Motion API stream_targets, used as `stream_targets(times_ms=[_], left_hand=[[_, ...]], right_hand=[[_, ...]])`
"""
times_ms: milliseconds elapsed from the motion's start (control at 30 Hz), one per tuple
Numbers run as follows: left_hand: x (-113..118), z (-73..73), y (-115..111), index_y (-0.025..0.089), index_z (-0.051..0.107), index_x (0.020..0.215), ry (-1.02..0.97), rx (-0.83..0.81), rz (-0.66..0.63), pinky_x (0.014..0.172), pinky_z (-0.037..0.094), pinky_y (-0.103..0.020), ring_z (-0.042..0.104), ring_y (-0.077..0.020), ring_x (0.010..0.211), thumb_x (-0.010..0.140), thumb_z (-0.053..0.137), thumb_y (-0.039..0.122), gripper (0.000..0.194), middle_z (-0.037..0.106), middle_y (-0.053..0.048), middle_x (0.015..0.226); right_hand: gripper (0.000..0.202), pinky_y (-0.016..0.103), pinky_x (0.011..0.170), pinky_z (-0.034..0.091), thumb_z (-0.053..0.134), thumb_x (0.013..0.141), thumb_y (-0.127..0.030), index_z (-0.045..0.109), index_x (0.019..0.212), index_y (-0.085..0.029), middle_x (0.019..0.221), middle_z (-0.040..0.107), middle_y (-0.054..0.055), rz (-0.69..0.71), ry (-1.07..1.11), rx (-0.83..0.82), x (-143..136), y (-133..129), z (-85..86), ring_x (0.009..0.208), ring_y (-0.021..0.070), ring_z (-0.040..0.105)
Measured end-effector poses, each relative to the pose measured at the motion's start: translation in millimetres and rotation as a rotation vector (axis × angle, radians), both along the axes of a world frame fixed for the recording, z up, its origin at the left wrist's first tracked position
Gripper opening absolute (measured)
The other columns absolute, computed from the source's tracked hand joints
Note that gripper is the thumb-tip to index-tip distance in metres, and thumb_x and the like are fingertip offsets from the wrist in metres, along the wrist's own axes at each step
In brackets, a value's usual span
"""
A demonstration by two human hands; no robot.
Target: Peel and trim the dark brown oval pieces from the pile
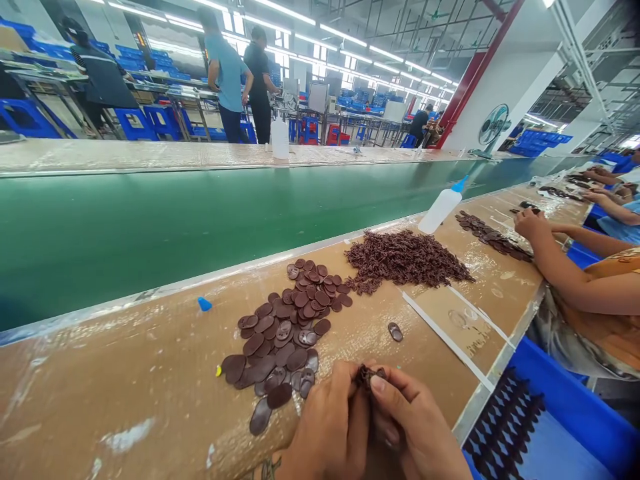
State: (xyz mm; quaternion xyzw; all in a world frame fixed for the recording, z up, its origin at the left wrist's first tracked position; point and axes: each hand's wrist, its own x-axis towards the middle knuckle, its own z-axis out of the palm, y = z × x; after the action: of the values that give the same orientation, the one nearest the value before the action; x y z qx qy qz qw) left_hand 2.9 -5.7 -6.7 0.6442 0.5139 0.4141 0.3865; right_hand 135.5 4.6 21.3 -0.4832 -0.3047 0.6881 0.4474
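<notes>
Down at the near edge of the cardboard-covered bench, we pinch a small brown piece between our left hand and right hand, both grasping it; brown oval pieces lie just beyond, a conveyor belt behind.
</notes>
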Motion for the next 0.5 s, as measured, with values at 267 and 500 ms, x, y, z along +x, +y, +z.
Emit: stream_targets(times_ms=[267, 500], left_hand=[[-4.0, 16.9, -2.8, 0.026, 0.059, 0.113, -0.036, -0.002, -0.008, 0.083, 0.046, -0.030, 0.067, -0.0199, 0.092, 0.096, 0.044, 0.027, 0.023, 0.074, -0.003, 0.102], [-0.2, 21.9, -5.3, 0.027, 0.064, 0.110, -0.009, -0.109, 0.041, 0.085, 0.046, -0.034, 0.066, -0.0230, 0.094, 0.092, 0.048, 0.034, 0.026, 0.074, -0.004, 0.101]], right_hand=[[0.040, 0.018, 0.042, 0.018, 0.084, 0.069, -0.049, 0.067, 0.075, -0.013, 0.045, 0.044, -0.008, -0.004, 0.086, -0.016, 1.1, -5.5, -9.4, 0.039, 0.0018, 0.029], [0.042, 0.016, 0.043, 0.021, 0.086, 0.066, -0.049, 0.069, 0.075, -0.012, 0.045, 0.045, -0.007, -0.025, 0.116, -0.039, -2.0, -3.0, -9.0, 0.039, 0.0012, 0.031]])
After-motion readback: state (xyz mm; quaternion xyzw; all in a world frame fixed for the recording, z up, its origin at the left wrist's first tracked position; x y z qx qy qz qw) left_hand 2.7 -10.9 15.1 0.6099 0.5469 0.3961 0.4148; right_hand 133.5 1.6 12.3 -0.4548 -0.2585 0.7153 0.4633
